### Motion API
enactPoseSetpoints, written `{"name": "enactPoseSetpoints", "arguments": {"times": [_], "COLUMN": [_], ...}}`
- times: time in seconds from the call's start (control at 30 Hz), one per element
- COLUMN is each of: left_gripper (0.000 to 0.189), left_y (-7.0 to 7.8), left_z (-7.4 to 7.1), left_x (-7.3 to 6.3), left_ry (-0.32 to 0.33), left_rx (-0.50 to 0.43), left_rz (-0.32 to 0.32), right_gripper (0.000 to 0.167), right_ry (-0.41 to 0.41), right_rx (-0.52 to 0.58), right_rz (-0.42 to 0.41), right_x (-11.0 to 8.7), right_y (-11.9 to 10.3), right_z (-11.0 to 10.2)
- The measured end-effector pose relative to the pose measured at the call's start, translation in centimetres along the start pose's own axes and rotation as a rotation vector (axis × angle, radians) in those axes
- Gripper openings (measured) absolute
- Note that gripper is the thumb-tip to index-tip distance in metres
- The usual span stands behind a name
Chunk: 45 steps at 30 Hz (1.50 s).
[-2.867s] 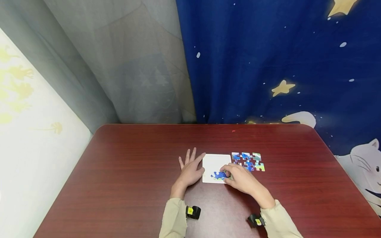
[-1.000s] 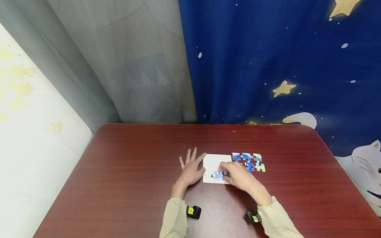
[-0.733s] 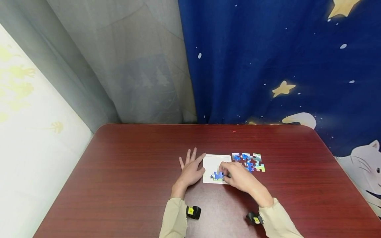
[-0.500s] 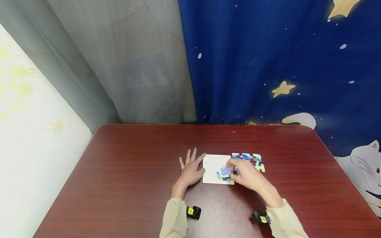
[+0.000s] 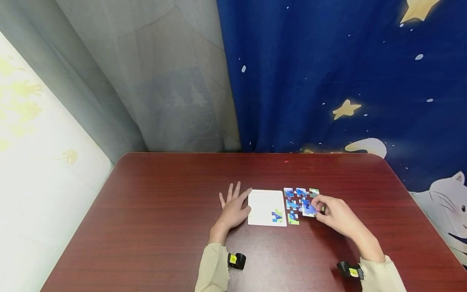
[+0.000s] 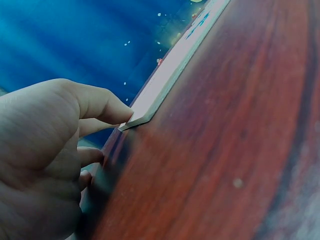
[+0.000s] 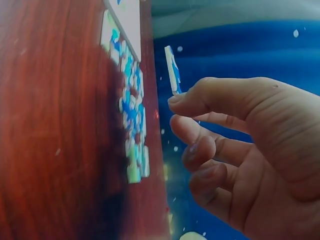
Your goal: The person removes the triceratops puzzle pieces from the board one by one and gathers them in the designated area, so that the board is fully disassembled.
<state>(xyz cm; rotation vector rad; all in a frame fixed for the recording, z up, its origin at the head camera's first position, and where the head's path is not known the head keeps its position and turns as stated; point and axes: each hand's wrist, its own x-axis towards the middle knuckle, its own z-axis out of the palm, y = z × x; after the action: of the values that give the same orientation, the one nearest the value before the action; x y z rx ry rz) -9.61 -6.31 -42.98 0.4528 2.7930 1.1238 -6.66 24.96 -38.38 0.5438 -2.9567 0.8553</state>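
My right hand (image 5: 337, 213) pinches a blue jigsaw puzzle piece (image 5: 308, 209) between thumb and fingertips. In the right wrist view that piece (image 7: 172, 70) stands edge-on, raised off the table, the other fingers curled beneath. My left hand (image 5: 233, 213) lies with fingers spread at the left side of a white puzzle board (image 5: 263, 202). The left wrist view has its thumb and a finger touching the corner of the board (image 6: 162, 82). A green and blue piece (image 5: 278, 216) sits in the board's lower right corner.
Several loose puzzle pieces (image 5: 291, 204) lie in rows right of the board, some partly hidden by the right hand. One loose piece (image 5: 293, 218) is close to the board's lower right edge. The brown table (image 5: 164, 219) meets curtains (image 5: 292, 81) at the back.
My right hand has lifted the blue piece from the board's lower part and carried it right, over the loose pieces. The corner piece stays on the board. My left hand keeps its place.
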Motion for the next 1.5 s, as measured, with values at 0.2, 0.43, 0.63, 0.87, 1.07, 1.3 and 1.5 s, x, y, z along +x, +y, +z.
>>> {"name": "enactPoseSetpoints", "arguments": {"times": [0.2, 0.43, 0.63, 0.87, 1.07, 1.3, 1.5], "left_gripper": [0.058, 0.058, 0.058, 0.058, 0.058, 0.058, 0.059], "left_y": [-0.1, 0.0, 0.0, -0.2, -0.1, -0.2, -0.4], "left_z": [0.0, 0.2, 0.0, 0.1, 0.1, 0.2, 0.4], "left_x": [0.0, 0.1, 0.1, 0.1, 0.1, 0.2, 0.2], "left_ry": [0.005, 0.002, 0.013, 0.009, 0.012, 0.012, 0.006], "left_rx": [-0.003, 0.004, -0.004, -0.003, -0.003, -0.002, 0.011], "left_rz": [0.002, 0.007, 0.004, 0.012, 0.013, 0.012, -0.001], "right_gripper": [0.023, 0.021, 0.020, 0.021, 0.020, 0.020, 0.020], "right_ry": [-0.008, -0.008, -0.043, -0.058, -0.066, -0.078, -0.083], "right_rx": [0.035, 0.088, 0.108, 0.115, 0.116, 0.119, 0.117], "right_rz": [0.021, 0.071, 0.081, 0.091, 0.093, 0.097, 0.104], "right_x": [-0.7, -0.9, -0.6, -0.6, -0.7, -0.8, -0.8], "right_y": [0.8, 1.4, 1.5, 1.5, 1.6, 1.8, 1.9], "right_z": [0.3, 0.9, 1.6, 1.9, 1.7, 1.9, 2.1]}}
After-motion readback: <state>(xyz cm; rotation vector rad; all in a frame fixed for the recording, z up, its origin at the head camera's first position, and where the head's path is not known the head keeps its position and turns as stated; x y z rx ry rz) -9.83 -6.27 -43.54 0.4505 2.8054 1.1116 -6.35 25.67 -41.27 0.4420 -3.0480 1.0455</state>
